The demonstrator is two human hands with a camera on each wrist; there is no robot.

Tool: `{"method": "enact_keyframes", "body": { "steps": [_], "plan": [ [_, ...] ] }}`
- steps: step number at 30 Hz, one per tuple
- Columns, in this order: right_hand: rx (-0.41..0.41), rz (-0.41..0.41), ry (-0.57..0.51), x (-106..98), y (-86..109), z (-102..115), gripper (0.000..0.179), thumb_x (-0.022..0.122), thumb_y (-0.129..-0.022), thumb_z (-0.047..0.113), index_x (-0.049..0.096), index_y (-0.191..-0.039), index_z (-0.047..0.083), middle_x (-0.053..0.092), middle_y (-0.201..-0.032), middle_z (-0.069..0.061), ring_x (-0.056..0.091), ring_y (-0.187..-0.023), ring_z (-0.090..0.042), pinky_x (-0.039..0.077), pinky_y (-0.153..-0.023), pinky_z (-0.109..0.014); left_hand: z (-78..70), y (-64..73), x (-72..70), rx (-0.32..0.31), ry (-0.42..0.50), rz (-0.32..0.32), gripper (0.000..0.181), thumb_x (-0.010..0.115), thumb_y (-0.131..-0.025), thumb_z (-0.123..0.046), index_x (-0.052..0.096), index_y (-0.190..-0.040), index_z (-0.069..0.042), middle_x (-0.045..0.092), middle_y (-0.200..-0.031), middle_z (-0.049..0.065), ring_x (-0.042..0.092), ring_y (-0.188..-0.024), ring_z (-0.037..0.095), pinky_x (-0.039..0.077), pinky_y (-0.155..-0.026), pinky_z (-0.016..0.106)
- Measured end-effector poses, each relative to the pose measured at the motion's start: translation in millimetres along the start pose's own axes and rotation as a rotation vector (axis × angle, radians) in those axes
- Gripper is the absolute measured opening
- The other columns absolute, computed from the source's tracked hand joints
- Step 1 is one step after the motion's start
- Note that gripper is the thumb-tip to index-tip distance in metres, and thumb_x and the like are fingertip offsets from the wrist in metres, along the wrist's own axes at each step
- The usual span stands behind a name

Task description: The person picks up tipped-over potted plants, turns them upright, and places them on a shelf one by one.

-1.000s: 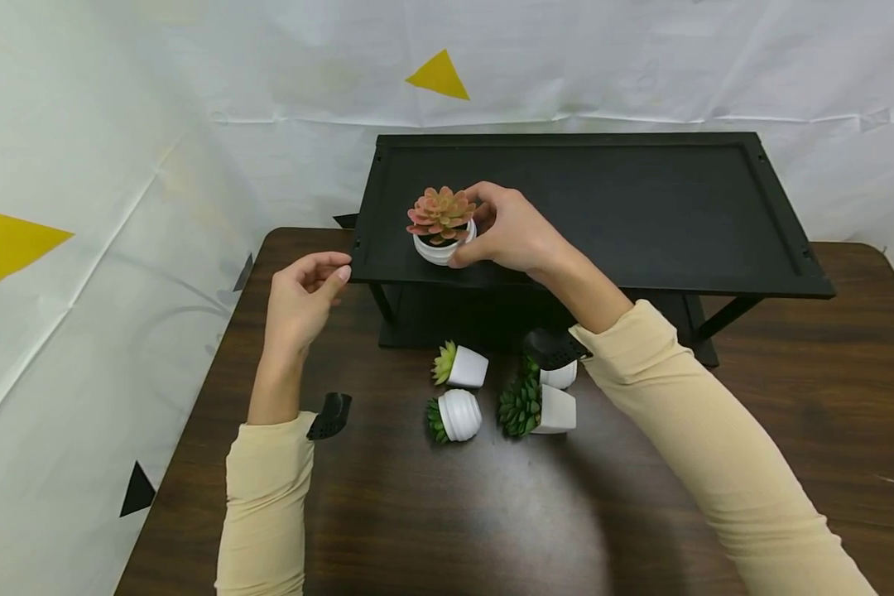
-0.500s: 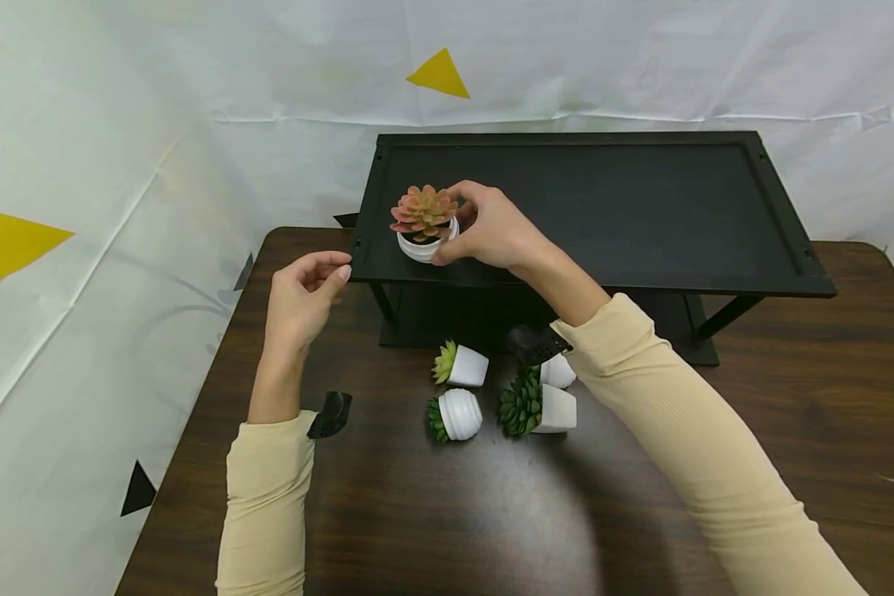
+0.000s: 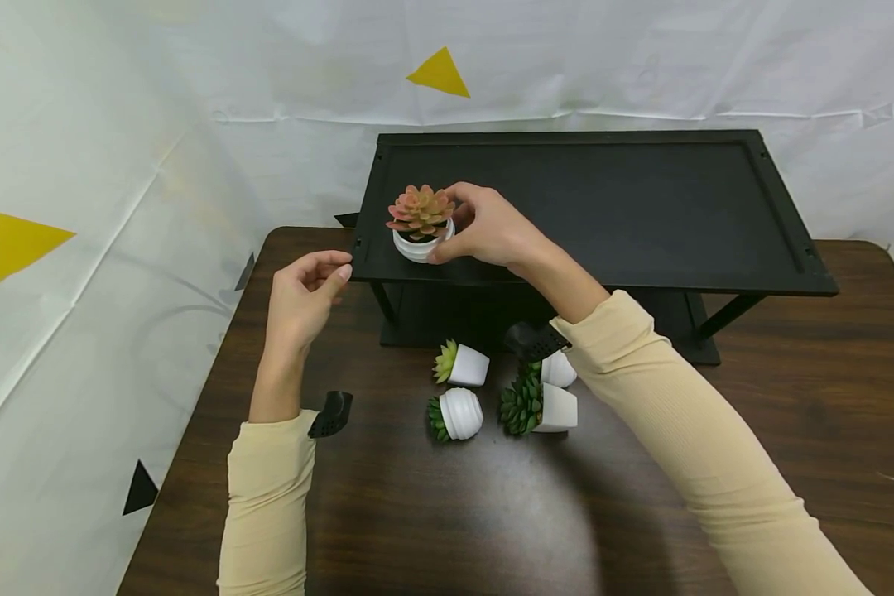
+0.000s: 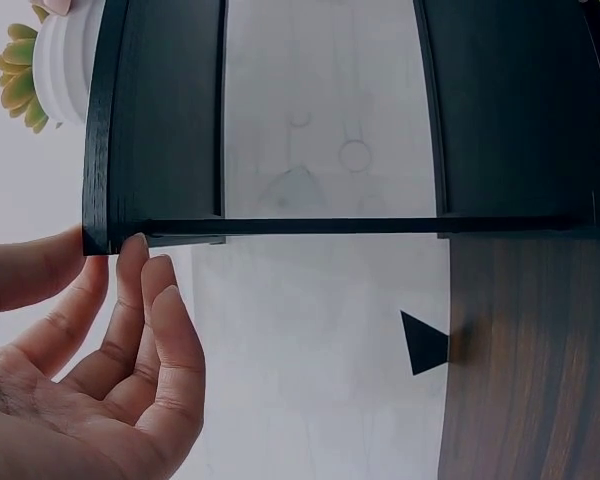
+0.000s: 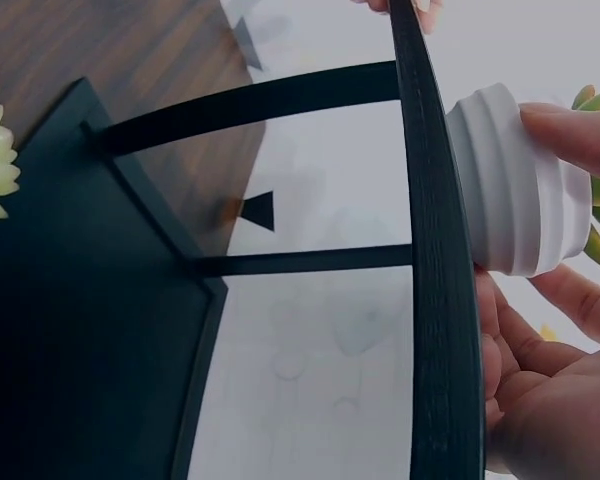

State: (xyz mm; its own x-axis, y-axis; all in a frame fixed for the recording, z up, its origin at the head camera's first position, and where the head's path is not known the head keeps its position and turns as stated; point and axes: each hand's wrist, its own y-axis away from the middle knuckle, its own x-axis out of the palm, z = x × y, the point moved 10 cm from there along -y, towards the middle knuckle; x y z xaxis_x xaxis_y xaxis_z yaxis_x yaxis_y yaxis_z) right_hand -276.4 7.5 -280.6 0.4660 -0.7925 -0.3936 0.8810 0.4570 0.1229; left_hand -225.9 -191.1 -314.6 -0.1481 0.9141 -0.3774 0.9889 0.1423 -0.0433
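A pink-orange succulent (image 3: pixel 420 211) in a ribbed white pot (image 5: pixel 515 190) stands upright at the left end of the upper board of a black two-tier shelf (image 3: pixel 611 207). My right hand (image 3: pixel 495 228) grips this pot from its right side, thumb in front and fingers behind. In the right wrist view the pot's base is right at the board's surface. At the front left corner of the same board, my left hand (image 3: pixel 298 302) pinches the edge. The left wrist view has the thumb on the top side and fingertips (image 4: pixel 135 250) at the underside.
Several small succulents in white pots lie on their sides before the shelf, among them a light green one (image 3: pixel 471 367), a ribbed pot (image 3: pixel 462 414) and a square pot (image 3: pixel 557 408). The brown wooden table (image 3: pixel 417 521) meets white sheeting (image 3: pixel 603 66) behind and at left.
My right hand has shifted the potted succulent a little to the left along the upper board, mostly in the first half second. My left hand keeps its place at the corner.
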Motion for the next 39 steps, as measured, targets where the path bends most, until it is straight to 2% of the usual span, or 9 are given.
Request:
{"method": "enact_keyframes", "body": {
  "steps": [6,16,24,32,39],
  "plan": [
    [0.020,0.000,0.018,-1.9,0.2,-2.5,0.063,0.076,-0.072,0.006,0.046,-0.126,0.006,0.054,-0.099,-0.015,0.048,-0.089,-0.025,0.039,-0.073,-0.033,2.6,-1.4,-0.2,-0.002,-0.007,0.001,0.025,0.059,-0.090,-0.017,0.063,-0.110,-0.002,0.057,-0.087,0.006,0.055,-0.075,0.013,0.049,-0.073,0.033],
    [0.036,-0.011,0.036,-5.8,3.8,-4.7,0.064,0.076,-0.074,0.008,0.045,-0.130,0.007,0.054,-0.103,-0.014,0.047,-0.092,-0.025,0.039,-0.071,-0.032,2.0,-0.5,0.5,0.002,-0.009,0.006,0.026,0.059,-0.090,-0.017,0.062,-0.111,-0.002,0.058,-0.090,0.010,0.055,-0.075,0.013,0.047,-0.067,0.022],
    [0.044,-0.038,0.053,-15.0,15.9,-2.5,0.058,0.074,-0.076,0.007,0.047,-0.128,0.006,0.053,-0.105,-0.014,0.047,-0.094,-0.024,0.040,-0.070,-0.032,0.6,0.3,0.7,0.000,-0.002,0.003,0.024,0.059,-0.090,-0.016,0.063,-0.109,-0.002,0.057,-0.089,0.010,0.054,-0.074,0.013,0.046,-0.066,0.022],
    [0.029,-0.047,0.103,-23.6,31.5,0.8,0.053,0.073,-0.078,0.010,0.050,-0.125,0.006,0.053,-0.106,-0.012,0.047,-0.087,-0.024,0.039,-0.067,-0.032,1.6,-0.5,1.1,0.016,-0.007,-0.002,0.023,0.059,-0.090,-0.015,0.063,-0.109,-0.001,0.058,-0.093,0.017,0.055,-0.074,0.013,0.047,-0.067,0.023],
    [0.017,-0.047,0.115,-29.8,48.5,2.3,0.049,0.071,-0.079,0.010,0.051,-0.124,0.003,0.054,-0.107,-0.014,0.050,-0.085,-0.025,0.040,-0.067,-0.032,1.1,-0.2,0.9,0.015,-0.012,-0.003,0.023,0.059,-0.090,-0.015,0.063,-0.109,-0.002,0.058,-0.089,0.011,0.055,-0.074,0.013,0.047,-0.066,0.022]
  ]
}}
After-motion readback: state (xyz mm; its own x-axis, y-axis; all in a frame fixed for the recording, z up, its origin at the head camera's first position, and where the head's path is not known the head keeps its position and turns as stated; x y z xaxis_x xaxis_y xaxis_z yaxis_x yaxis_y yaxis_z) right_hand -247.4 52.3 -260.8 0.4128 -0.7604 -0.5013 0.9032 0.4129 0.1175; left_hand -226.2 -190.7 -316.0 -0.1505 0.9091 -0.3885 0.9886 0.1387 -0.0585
